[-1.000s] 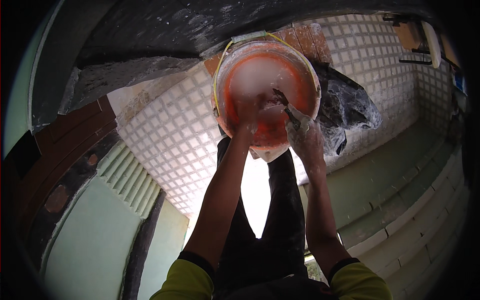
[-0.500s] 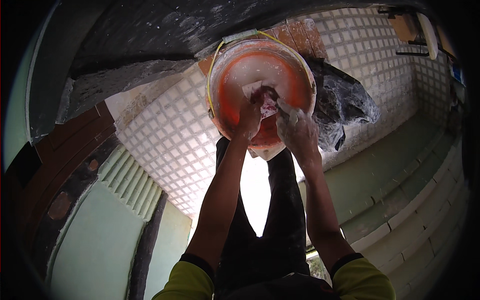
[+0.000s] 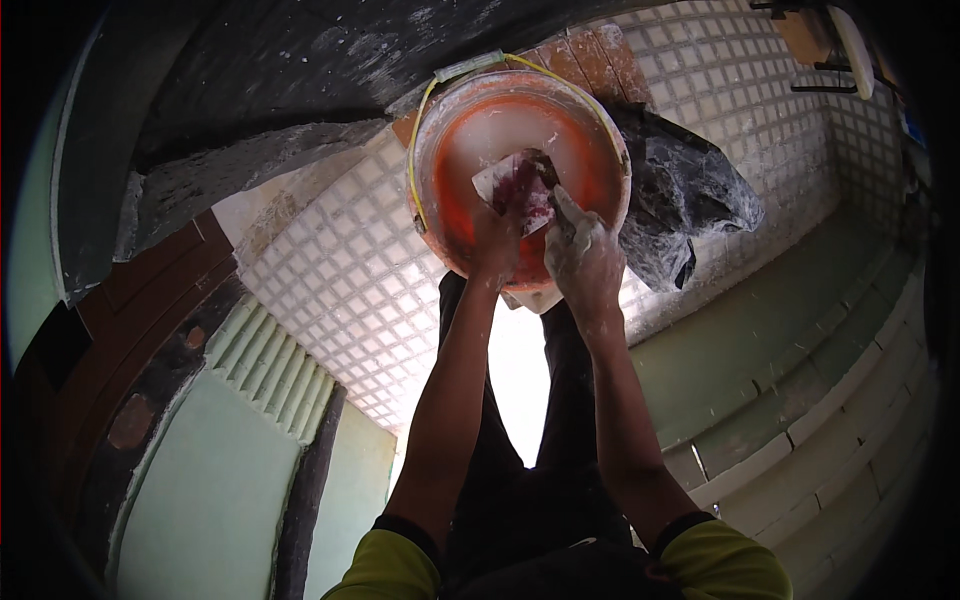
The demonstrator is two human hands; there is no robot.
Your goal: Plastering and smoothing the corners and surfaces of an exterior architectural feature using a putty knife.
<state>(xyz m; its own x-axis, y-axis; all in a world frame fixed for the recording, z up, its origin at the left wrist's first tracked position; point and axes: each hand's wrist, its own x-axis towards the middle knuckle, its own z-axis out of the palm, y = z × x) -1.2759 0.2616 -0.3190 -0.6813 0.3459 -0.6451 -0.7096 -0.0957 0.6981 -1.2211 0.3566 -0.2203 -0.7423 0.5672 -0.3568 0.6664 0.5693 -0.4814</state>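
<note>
Both my hands are inside an orange bucket point(image 3: 603, 150) with white-smeared walls and a pale, milky layer in it. My left hand point(image 3: 496, 243) is closed on the lower edge of a flat, squarish piece point(image 3: 492, 182), white with dark red patches; its exact kind is unclear. My right hand point(image 3: 588, 262), coated in whitish residue, is closed round a narrow grey tool point(image 3: 567, 206). The tool's upper end meets the right side of the flat piece near a dark curved part. Whether that dark part belongs to the tool or the piece, I cannot tell.
A yellow wire handle with a pale grip point(image 3: 470, 67) lies along the bucket's far rim. Brown boards point(image 3: 585, 68) show behind it. To the right lies a crumpled, dusty black plastic bag point(image 3: 690, 190) on square-patterned tiles point(image 3: 345, 235). Dark sheeting point(image 3: 300, 70) covers the far left.
The flat piece has tilted and shows more of its face. My right hand has shifted slightly left and down, and the bucket sits a little higher in the view.
</note>
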